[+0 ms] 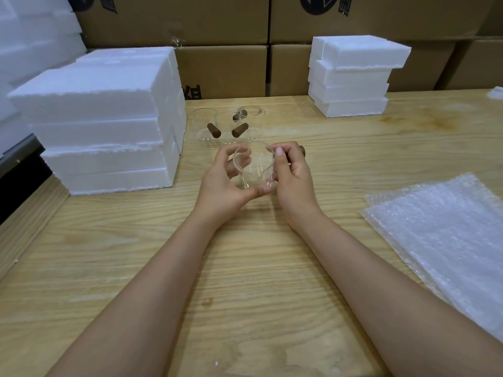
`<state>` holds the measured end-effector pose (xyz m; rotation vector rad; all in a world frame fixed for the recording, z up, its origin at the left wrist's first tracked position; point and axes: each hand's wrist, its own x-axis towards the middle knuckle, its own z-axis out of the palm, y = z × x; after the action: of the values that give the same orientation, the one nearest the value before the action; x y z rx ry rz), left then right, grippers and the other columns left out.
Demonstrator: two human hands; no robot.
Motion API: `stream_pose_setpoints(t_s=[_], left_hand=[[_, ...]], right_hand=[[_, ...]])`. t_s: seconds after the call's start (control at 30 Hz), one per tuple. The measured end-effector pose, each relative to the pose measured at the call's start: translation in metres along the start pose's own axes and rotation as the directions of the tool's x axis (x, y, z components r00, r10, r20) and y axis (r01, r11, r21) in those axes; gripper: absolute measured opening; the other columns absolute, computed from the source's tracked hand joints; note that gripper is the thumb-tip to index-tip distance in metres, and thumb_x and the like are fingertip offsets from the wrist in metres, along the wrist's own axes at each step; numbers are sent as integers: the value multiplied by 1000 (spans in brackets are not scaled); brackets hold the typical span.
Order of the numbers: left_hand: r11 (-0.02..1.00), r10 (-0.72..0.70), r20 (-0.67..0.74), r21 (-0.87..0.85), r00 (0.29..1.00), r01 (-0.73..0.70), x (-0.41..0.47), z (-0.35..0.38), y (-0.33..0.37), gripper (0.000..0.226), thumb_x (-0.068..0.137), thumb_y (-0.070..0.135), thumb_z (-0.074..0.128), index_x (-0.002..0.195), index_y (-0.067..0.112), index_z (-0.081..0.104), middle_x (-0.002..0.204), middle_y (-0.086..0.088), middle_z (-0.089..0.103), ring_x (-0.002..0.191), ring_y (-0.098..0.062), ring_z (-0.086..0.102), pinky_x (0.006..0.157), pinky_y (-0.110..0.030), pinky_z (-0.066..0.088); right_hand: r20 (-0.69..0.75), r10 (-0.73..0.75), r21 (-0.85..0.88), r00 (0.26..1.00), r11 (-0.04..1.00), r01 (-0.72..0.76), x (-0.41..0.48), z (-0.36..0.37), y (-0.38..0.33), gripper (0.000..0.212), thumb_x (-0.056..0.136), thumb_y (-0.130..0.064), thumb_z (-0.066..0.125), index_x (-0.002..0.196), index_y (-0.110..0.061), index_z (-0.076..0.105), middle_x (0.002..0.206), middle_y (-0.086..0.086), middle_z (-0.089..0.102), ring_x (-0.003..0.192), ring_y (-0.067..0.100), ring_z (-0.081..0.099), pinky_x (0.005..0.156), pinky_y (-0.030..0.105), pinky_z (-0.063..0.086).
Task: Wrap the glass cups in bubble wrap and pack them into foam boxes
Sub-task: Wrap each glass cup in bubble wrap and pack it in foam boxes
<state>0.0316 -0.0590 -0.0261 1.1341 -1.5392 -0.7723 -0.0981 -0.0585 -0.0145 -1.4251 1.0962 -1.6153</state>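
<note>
A clear glass cup (255, 167) is held just above the middle of the wooden table (245, 281), its mouth tilted toward me. My left hand (226, 178) curls around its left side and bottom. My right hand (290, 172) grips its right side, thumb on the rim; a brown wooden handle peeks out behind those fingers. Behind them stand three more glass cups (227, 126) with brown wooden handles. A stack of bubble wrap sheets (446, 235) lies at the right. Closed white foam boxes are stacked at the left (109, 118) and at the back right (353, 77).
Brown cardboard cartons (223, 31) form a wall behind the table. More white foam (32, 36) is piled at the far left. The table's left edge runs beside a dark gap (19, 186).
</note>
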Motion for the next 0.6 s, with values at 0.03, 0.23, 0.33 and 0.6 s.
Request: stream_pose_setpoints(t_s=[0.03, 0.23, 0.33, 0.6], left_hand=[[1000, -8, 1, 1, 1000, 8, 1, -1, -1, 81, 48, 33, 90, 116, 32, 47, 123, 6, 64, 112, 7, 58, 91, -10, 43], [999, -27, 3, 22, 1000, 27, 3, -2, -6, 81, 45, 34, 91, 110, 38, 43, 119, 18, 63, 112, 5, 58, 103, -31, 46], [999, -21, -21, 42, 1000, 22, 4, -2, -9, 79, 51, 26, 94, 105, 44, 40, 122, 22, 60, 112, 5, 56, 100, -29, 45], [987, 74, -91, 148, 993, -60, 1, -1, -3, 77, 57, 16, 92, 101, 43, 36, 114, 39, 55, 95, 23, 53, 75, 2, 36]], right_hand=[[3, -22, -15, 1000, 1000, 22, 0, 0, -1, 25, 101, -14, 42, 85, -30, 54, 86, -18, 56, 61, -4, 47, 62, 21, 44], [50, -46, -23, 998, 999, 47, -2, -1, -2, 24, 99, -9, 45, 89, -28, 56, 87, -9, 55, 75, 14, 48, 74, 36, 43], [82, -16, 34, 996, 999, 13, -3, -2, -3, 25, 97, -5, 46, 89, -25, 58, 91, 0, 58, 81, 17, 51, 78, 35, 44], [98, 55, 197, 994, 978, -73, -2, -2, -3, 20, 81, -8, 47, 82, -22, 62, 109, 16, 62, 101, 20, 58, 92, 37, 46]])
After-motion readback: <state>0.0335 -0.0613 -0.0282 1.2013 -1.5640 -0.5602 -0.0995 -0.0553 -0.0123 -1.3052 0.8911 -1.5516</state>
